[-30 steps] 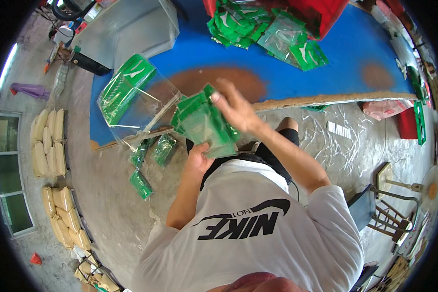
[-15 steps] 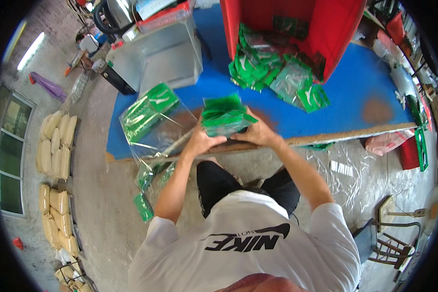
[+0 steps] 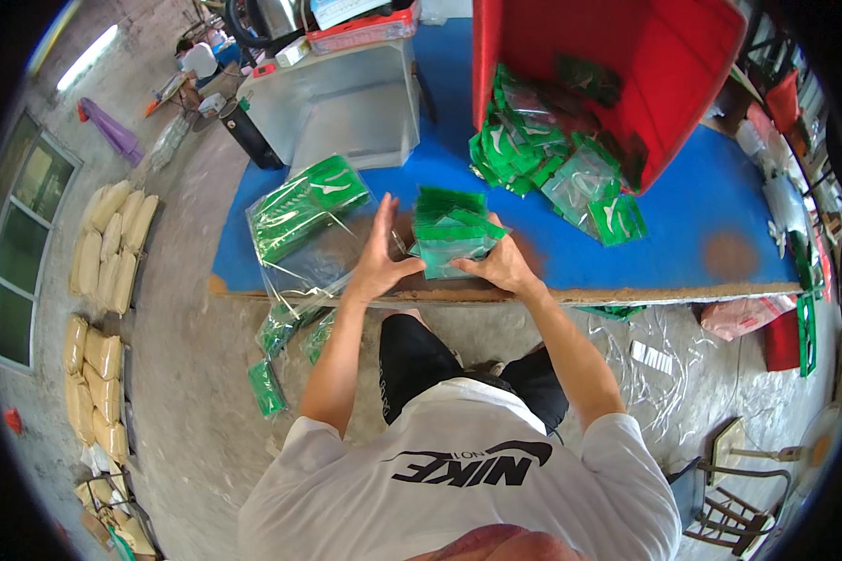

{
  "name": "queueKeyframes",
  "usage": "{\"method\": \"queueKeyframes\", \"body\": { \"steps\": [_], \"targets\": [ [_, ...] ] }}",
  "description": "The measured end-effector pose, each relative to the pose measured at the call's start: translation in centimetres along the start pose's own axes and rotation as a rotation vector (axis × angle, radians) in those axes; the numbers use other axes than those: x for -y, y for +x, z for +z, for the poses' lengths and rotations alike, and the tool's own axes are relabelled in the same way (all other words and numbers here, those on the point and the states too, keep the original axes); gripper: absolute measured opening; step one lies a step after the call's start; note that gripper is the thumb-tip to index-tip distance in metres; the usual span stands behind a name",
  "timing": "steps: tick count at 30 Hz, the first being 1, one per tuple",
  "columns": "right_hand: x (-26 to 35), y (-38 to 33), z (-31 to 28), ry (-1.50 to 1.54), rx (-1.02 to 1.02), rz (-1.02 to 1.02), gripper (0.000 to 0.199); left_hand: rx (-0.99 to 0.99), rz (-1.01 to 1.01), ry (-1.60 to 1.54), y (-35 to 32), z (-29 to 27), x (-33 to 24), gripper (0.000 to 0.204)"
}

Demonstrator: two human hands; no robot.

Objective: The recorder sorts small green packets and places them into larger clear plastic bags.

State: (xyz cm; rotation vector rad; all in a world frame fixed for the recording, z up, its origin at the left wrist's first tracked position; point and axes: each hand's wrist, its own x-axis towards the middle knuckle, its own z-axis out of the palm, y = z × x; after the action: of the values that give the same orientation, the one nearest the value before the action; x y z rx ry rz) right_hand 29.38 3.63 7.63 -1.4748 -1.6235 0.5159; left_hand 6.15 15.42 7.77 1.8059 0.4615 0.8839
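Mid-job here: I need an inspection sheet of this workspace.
Surface: blue tabletop, brown worn patches.
Work items: packet stack, green and clear; tipped red bin, loose packets spilling out; clear bag containing green.
Clutter: floor packets, pale strips.
Hands: right hand grips the stack's right side; left hand open at its left.
Cables: none clearly identifiable.
Surroundings: beige sacks left, chair lower right.

The stack [image 3: 451, 229] moved forward over the table [image 3: 674, 257]. The left hand [image 3: 379, 264], earlier gripping it, spread open beside it; the right hand [image 3: 505, 266] shifted to its near right corner.
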Motion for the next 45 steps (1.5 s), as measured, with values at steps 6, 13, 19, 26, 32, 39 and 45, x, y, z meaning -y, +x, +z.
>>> {"method": "queueKeyframes", "body": {
  "steps": [6,13,19,26,32,39,45],
  "targets": [
    [0.4,-1.0,0.3,0.177,-0.025,0.129,0.096,0.231,0.075,0.713,-1.2,5.4,-2.9,0.133],
    [0.4,-0.9,-0.2,0.087,-0.069,-0.035,0.094,0.072,-0.085,-0.292,2.0,6.2,-0.3,0.135],
    [0.9,-0.4,-0.3,0.150,-0.075,0.083,0.099,-0.133,0.071,-0.294,1.6,6.0,0.2,0.128],
    [-0.9,-1.1,0.5,0.522,-0.197,0.187,0.071,-0.236,-0.133,-0.263,-0.1,9.0,0.7,0.128],
    [3.6,-1.9,1.4,1.101,-0.291,0.404,0.056,-0.194,-0.254,-0.950,-1.3,12.4,-2.0,0.090],
    [3.4,-2.5,1.2,0.956,-0.189,0.500,0.087,-0.260,-0.285,-0.846,-0.9,11.5,-3.5,0.078],
    [-2.0,-1.8,-2.9,0.762,-0.318,-0.016,0.111,-0.067,-0.108,-0.227,-0.2,6.7,-1.5,0.095]
  ]
}}
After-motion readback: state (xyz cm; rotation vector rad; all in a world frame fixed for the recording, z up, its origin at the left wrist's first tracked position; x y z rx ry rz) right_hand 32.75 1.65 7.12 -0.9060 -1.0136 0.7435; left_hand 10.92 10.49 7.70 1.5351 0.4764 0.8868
